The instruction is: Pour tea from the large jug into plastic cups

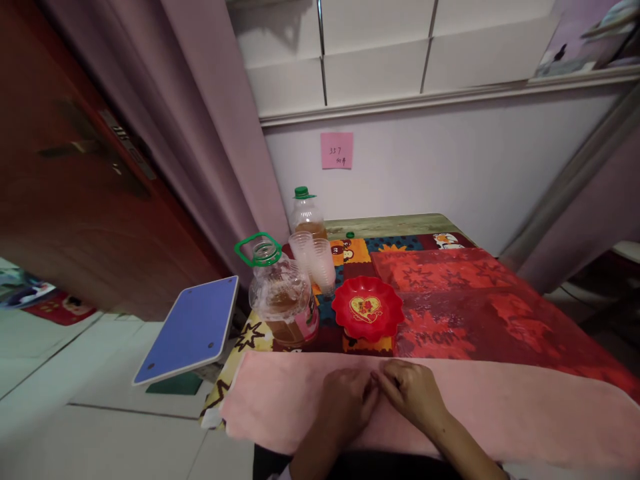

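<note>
A long pink cloth (520, 400) lies across the table's front edge. On its middle rest my left hand (346, 402) and my right hand (411, 390), side by side with their fingertips meeting. Both hands have curled fingers, and whatever may be between them is hidden. Just beyond them sits a red scalloped dish (367, 309) with a gold heart print. Left of the dish is a large open-necked plastic jug (285, 303) with a green handle and brown liquid inside. Stacked clear plastic cups (321, 267) lean beside it, and a green-capped bottle (309, 217) stands behind them.
Red transparent plastic film (450, 300) covers the right of the patterned tablecloth (355, 267). A small green cap (350, 235) lies near the back. A blue-topped stool (193, 330) stands left of the table, by a door (100, 167). A pink note (337, 151) hangs on the wall.
</note>
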Tool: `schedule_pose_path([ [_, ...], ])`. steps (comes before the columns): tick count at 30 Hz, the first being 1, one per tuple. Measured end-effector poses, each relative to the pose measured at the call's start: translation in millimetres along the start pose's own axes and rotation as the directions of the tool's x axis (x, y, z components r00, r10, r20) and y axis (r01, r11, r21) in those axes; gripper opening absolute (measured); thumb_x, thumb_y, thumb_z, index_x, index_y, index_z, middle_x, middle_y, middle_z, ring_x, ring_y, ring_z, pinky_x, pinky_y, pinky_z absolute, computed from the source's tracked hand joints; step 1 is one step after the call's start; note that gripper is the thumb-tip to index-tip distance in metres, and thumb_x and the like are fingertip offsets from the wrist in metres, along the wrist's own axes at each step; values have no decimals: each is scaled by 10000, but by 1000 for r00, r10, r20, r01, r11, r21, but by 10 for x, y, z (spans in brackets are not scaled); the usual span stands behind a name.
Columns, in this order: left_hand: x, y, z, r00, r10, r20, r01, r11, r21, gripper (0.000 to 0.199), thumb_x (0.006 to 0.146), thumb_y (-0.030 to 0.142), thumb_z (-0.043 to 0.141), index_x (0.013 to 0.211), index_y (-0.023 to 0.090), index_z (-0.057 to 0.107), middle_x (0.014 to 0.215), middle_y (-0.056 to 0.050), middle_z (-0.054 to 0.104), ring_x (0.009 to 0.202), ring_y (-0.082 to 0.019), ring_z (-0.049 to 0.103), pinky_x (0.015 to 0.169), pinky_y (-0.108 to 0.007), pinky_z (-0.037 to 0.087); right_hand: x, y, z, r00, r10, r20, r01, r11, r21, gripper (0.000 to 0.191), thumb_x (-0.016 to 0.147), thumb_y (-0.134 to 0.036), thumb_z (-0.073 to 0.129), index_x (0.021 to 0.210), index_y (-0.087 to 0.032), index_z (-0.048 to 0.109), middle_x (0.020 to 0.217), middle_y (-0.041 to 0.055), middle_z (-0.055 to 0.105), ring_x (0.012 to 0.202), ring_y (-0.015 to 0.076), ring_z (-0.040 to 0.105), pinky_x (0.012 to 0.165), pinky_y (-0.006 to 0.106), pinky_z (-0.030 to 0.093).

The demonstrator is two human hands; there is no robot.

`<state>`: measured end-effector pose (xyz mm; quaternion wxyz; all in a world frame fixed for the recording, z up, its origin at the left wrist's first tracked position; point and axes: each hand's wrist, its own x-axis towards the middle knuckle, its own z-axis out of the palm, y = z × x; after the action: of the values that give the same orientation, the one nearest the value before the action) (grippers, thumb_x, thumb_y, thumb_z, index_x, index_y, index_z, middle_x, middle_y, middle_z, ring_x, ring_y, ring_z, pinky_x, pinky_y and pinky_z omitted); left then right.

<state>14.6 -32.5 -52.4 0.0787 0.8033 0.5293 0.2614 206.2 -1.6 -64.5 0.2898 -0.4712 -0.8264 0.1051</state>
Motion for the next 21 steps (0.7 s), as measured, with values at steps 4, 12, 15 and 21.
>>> schedule_pose_path([
  [4, -21, -37, 27, 999, -37, 7, 37, 999, 3, 169, 798, 160, 719, 916, 244, 631, 759, 2, 760, 672, -199, 722, 594, -310, 438, -21, 22, 39, 1000, -4, -6, 4, 1000, 3, 464, 1067, -411, 521, 645, -227, 576, 641, 11, 685, 578, 153, 651, 604, 292, 323],
  [12, -33, -49, 23, 999, -34, 29, 34, 999, -17, 133, 824, 134, 704, 821, 244, 631, 770, 9, 763, 673, -182, 710, 609, -314, 406, -19, 11, 68, 1000, -1, -27, 0, 1000, -27, 492, 1072, -437, 508, 628, -229, 549, 596, 0, 640, 546, 144, 618, 588, 295, 301],
  [15, -29, -40, 4, 999, -37, 32, 38, 999, -21, 127, 838, 125, 676, 826, 243, 631, 776, 3, 766, 682, -185, 712, 615, -316, 405, -17, 6, 67, 999, -1, -35, 0, 1000, -28, 495, 1073, -448, 504, 630, -231, 546, 597, 1, 639, 543, 145, 614, 586, 295, 292],
  [21, -27, -41, 0, 1000, -26, 16, 26, 999, -39, 138, 824, 122, 676, 813, 245, 616, 761, 8, 755, 668, -182, 702, 604, -318, 402, -26, 20, 98, 998, -20, -56, 17, 998, -54, 489, 1079, -442, 495, 642, -232, 556, 607, 5, 650, 553, 155, 636, 585, 295, 305],
])
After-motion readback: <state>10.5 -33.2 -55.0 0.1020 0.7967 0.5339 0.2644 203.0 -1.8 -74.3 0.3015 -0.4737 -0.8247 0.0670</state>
